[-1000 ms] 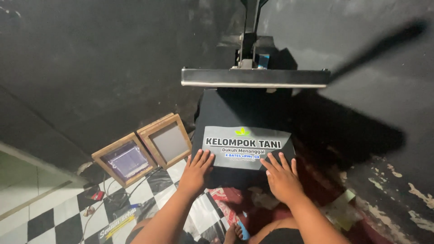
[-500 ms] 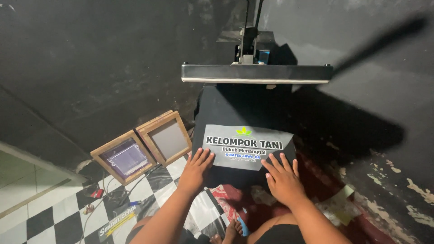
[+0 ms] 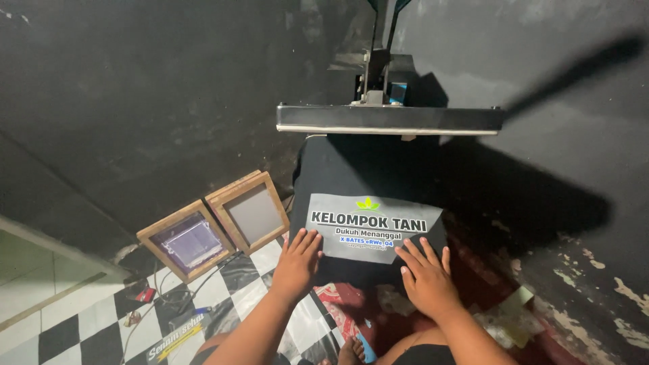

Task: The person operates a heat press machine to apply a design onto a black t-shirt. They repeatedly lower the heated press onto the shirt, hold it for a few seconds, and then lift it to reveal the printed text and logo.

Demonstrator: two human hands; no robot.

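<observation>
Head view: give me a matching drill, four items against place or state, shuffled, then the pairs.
Column one:
1. left hand
2. right hand
3. press plate
4. wooden frames

Column two:
A. raised above the black garment, not touching it
B. flat on the lower right edge of the grey transfer sheet
C. leaning at the dark wall, left of the press
D. flat on the lower left corner of the grey transfer sheet

Pairs: 1-D, 2-B, 3-A, 4-C
</observation>
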